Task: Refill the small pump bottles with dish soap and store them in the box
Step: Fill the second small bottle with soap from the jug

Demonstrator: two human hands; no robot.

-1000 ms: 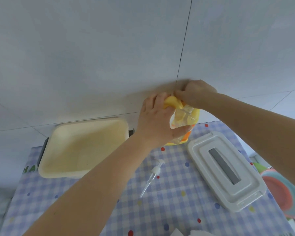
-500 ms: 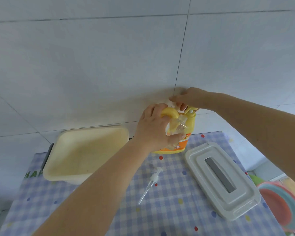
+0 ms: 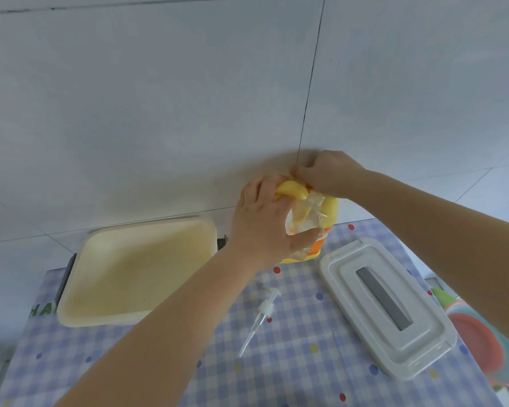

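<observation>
While the right hand (image 3: 328, 171) is gripping the soap jug's (image 3: 329, 212) top, the left hand (image 3: 265, 224) is clasping a small clear bottle (image 3: 306, 215) against the jug, right of the box (image 3: 135, 268).

On the table (image 3: 306, 362), the pump (image 3: 260, 317) lies between box (image 3: 135, 271) left and lid (image 3: 385, 306) right.

likely a home kitchen: tiled wall (image 3: 159, 113), checked tablecloth (image 3: 306, 348), stacked plastic plates (image 3: 482, 345).
</observation>
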